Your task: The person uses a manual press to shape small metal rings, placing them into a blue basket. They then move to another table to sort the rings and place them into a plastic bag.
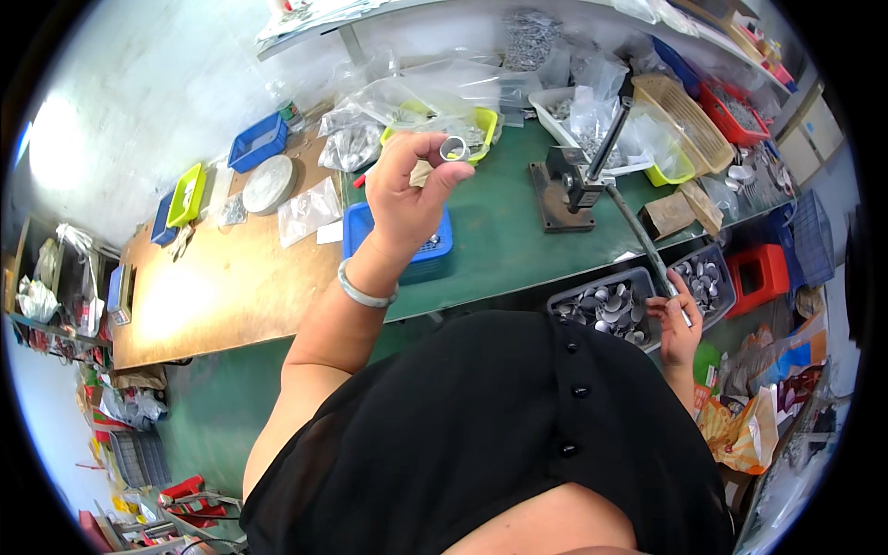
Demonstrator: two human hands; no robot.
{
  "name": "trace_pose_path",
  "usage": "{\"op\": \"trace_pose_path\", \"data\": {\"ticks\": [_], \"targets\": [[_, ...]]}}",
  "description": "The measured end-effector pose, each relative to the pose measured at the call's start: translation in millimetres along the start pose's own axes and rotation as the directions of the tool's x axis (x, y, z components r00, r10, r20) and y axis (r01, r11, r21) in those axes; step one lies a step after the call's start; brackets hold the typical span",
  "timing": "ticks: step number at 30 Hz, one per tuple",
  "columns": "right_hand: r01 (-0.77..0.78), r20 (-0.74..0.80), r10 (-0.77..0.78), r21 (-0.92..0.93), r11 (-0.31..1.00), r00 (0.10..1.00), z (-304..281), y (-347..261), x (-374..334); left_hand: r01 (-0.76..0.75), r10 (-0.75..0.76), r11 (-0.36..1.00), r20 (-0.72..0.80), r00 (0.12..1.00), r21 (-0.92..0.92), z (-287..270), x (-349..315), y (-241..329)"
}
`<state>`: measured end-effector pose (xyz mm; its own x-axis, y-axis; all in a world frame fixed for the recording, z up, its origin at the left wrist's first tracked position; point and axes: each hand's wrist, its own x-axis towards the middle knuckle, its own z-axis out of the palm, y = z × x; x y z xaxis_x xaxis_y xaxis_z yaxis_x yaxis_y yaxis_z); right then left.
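Green worktop [504,208] runs across the middle of a cluttered workroom, with a pale wall [176,79] behind it. Nearest, the right hand [680,328] has its fingers curled about the lower end of a long metal lever [643,236], out past the worktop's near edge; how firmly it grips is hard to judge at this size. Beside it, below that edge, two grey bins [592,285] hold many shiny metal pieces [606,303].

Farther in, the left hand [407,190] pinches a small metal ring [454,142] between thumb and forefinger, raised above the worktop. Beneath that hand, a blue basket [421,270] sits by the near edge. The lever leads up to a dark hand press [569,190] standing about midway between near and far edges. Toward the far edge lie a yellow-green tray [487,123] and clear plastic bags [444,85].

As for progress, one ring is picked up and apart from the press, seemingly between steps; whether it is worked or unworked, and how many are left, cannot be told.
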<state>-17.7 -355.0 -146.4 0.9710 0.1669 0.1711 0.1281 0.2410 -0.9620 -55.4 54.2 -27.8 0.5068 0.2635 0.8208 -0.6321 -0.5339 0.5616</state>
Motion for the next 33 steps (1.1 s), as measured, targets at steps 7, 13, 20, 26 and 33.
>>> {"op": "trace_pose_path", "data": {"ticks": [7, 13, 20, 26, 33], "targets": [[-0.017, -0.01, 0.017, 0.03, 0.999, 1.0, -3, 0, 1, 0.491, -0.454, 0.148, 0.382, 0.805, -0.859, -34, -10, -22], [-0.007, 0.019, 0.006, 0.005, 1.0, 1.0, -8, 2, 0, 0.409, -0.505, -0.201, 0.451, 0.735, -0.89, -53, -19, -23], [-0.038, -0.049, 0.039, 0.028, 0.999, 0.998, 0, 0, 0, 0.348, -0.582, -0.245, 0.424, 0.694, -0.905, -75, -30, -24], [-0.046, -0.024, 0.047, 0.034, 0.998, 0.999, -7, 1, 2, 0.322, -0.696, -0.183, 0.353, 0.625, -0.929, -99, -45, -40], [-0.077, -0.017, 0.078, 0.038, 0.996, 0.997, -8, -2, 1, 0.66, -0.706, 0.649, -0.023, 0.708, 0.379, -129, -96, -135]]}}
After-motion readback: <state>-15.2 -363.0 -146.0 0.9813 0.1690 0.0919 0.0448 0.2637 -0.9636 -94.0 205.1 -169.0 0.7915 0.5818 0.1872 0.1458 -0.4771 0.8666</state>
